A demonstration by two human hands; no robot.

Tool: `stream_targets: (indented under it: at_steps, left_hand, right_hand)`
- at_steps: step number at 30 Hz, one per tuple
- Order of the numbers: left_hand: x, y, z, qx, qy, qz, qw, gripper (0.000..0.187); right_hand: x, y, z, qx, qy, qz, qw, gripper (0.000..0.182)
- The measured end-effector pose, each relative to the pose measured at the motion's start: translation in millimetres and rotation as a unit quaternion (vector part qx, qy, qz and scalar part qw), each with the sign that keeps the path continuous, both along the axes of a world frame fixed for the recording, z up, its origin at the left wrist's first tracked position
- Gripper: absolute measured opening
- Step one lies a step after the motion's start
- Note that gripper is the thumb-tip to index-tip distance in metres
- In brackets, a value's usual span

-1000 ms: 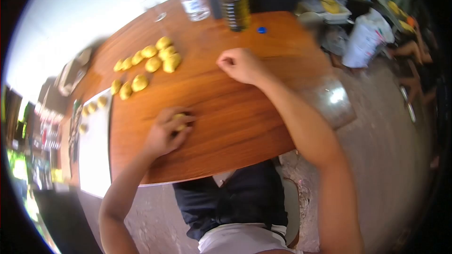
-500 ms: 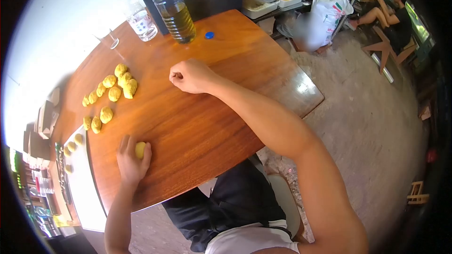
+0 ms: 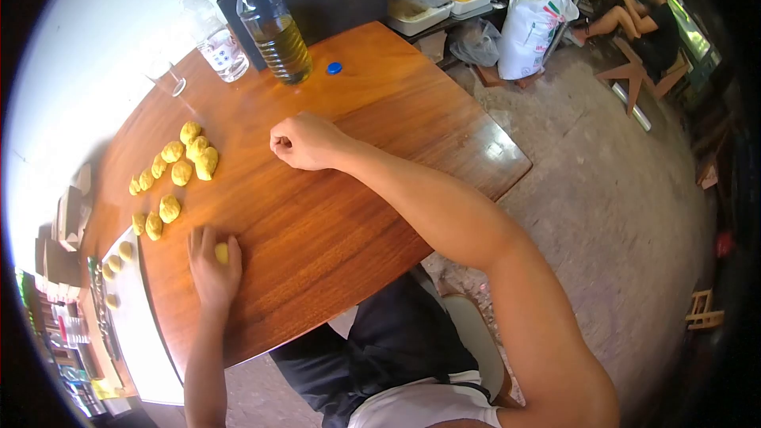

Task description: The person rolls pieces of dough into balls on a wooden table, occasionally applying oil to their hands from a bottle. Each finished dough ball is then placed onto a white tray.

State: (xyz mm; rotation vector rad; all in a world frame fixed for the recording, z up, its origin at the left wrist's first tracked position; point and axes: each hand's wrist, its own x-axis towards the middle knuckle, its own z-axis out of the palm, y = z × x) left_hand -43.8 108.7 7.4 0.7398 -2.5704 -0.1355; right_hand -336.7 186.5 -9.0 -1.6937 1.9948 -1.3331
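My left hand [image 3: 212,271] is curled over a yellow dough ball [image 3: 221,254] on the wooden table [image 3: 317,230]. Only part of that ball shows between thumb and fingers. Farther up the table rests my right hand [image 3: 305,141], closed in a loose fist, with nothing visible in it. Several rough yellow dough lumps [image 3: 181,173] lie in a loose group to the left of it. On a white sheet [image 3: 143,325] at the table's left side sit several smoother, rounder dough balls [image 3: 114,262].
A bottle of yellow oil [image 3: 279,43], a clear bottle [image 3: 216,40], a glass [image 3: 170,79] and a blue cap [image 3: 334,68] stand or lie at the far edge. Beyond are white trays [image 3: 420,20], a white sack [image 3: 533,32] and a seated person [image 3: 654,28].
The view has shifted slightly, so the table's things appear farther left and lower. My left hand has moved a little toward the lumps and covers more of its dough ball. My right fist stays closed.
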Motion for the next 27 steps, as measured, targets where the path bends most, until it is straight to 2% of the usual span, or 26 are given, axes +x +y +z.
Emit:
stream_targets:
  at_steps: [2,5,9,12,14,16,18,23,24,26,27]
  left_hand:
    - [-22,-25,-10,0.059,0.084,-0.057,0.993,0.012]
    - [-43,-7,-10,0.083,0.085,-0.102,0.988,0.013]
    - [6,29,4,0.063,0.031,-0.112,0.991,0.023]
    - [42,1,5,0.071,-0.024,-0.079,0.994,0.033]
    - [26,-15,9,0.054,-0.018,-0.087,0.995,0.035]
    - [2,-26,8,0.032,-0.009,-0.095,0.995,0.037]
    - [-26,-21,2,0.067,0.018,-0.153,0.986,0.038]
    - [4,20,-3,0.094,0.003,-0.106,0.990,0.038]
    - [17,24,0,0.084,-0.005,-0.099,0.992,0.038]
    - [27,12,4,0.066,-0.024,-0.089,0.994,0.039]
    - [22,0,6,0.065,-0.027,-0.083,0.994,0.039]
  right_hand:
    - [-1,1,0,-0.011,0.017,0.008,1.000,0.009]
    - [-5,2,0,-0.029,0.027,0.011,0.999,0.009]
    - [-4,1,-1,-0.026,0.017,0.016,0.999,0.009]
    - [-4,-2,-5,-0.027,0.041,0.004,0.999,0.008]
    - [2,-6,-4,-0.028,0.049,0.013,0.998,0.008]
    - [4,-2,4,0.037,0.011,0.005,0.999,0.007]
    - [2,-1,4,0.022,0.008,0.006,1.000,0.008]
    - [-4,-1,-4,-0.020,-0.017,0.013,1.000,0.010]
    - [-3,-3,-6,-0.036,0.013,0.008,0.999,0.009]
    - [-3,-2,-5,-0.050,0.040,0.006,0.998,0.008]
    - [-2,0,1,-0.017,0.043,0.008,0.999,0.008]
